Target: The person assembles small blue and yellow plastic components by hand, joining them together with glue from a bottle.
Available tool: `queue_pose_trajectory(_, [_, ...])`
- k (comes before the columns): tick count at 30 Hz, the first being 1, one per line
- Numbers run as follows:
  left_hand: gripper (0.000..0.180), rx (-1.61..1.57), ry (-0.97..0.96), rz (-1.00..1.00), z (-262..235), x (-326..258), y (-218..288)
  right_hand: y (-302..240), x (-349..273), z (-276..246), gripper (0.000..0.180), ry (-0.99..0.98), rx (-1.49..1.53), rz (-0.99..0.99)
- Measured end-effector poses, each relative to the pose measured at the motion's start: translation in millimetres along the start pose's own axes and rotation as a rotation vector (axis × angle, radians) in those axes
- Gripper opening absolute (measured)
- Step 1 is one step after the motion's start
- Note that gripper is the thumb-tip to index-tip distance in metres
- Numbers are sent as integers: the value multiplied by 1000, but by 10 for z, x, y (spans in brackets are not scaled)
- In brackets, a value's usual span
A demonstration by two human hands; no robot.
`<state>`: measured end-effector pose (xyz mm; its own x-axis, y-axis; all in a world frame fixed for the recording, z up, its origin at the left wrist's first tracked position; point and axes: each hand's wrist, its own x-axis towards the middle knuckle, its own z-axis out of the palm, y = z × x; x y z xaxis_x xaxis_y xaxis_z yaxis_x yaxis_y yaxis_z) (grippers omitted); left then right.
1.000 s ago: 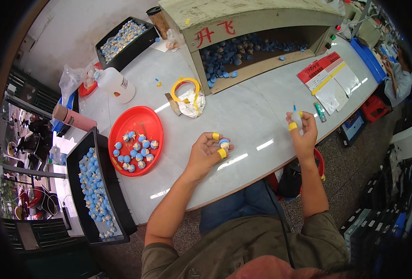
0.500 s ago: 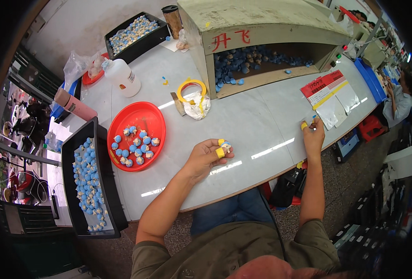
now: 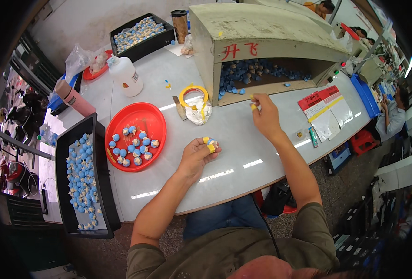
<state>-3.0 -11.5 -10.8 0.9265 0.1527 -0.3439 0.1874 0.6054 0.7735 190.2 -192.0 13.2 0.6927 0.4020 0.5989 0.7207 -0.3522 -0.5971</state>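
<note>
My left hand, with yellow tape around its fingertips, pinches a small blue-and-cream figure above the table. Its fingers partly cover the figure. My right hand, also taped yellow at thumb and finger, is raised before the mouth of a greenish-grey box cabinet; its fingertips are apart, and I see nothing between them. Inside that cabinet lies a heap of blue pieces. To the left of my left hand, a round red tray holds several blue-and-cream figures.
A black bin of similar figures stands at the left, another black bin at the back. A white bottle, yellow tape roll and pink flask stand nearby. A teal tube lies beside papers at right.
My right hand has moved left and away from me, from beside the papers to before the cabinet, uncovering the teal tube. My left hand still holds the figure. The view has shifted slightly.
</note>
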Motion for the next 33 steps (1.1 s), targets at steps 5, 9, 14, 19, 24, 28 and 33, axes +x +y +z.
queue_pose_trajectory(5, [36, -25, 45, 51, -36, 54, 12, 360, 376, 423, 23, -60, -276, 9])
queue_pose_trajectory(9, [30, -87, 90, 80, -47, 57, 21, 261, 345, 482, 19, -166, 35, 274])
queue_pose_trajectory(14, [35, -195, 127, 137, -80, 80, -12, -548, -46, 245, 16, -734, 863, 573])
queue_pose_trajectory(19, [31, -138, 118, 116, -61, 88, -42, -603, -230, 380, 18, -857, 931, 572])
queue_pose_trajectory(24, [29, -152, 140, 139, -77, 79, -66, -742, -355, 458, 19, -716, 873, 571])
queue_pose_trajectory(28, [27, -194, 129, 135, -69, 116, -63, -665, -481, 579, 21, -490, 736, 277])
queue_pose_trajectory(33, [28, -215, 113, 124, -56, 75, -33, -695, -480, 564, 20, -433, 493, 118])
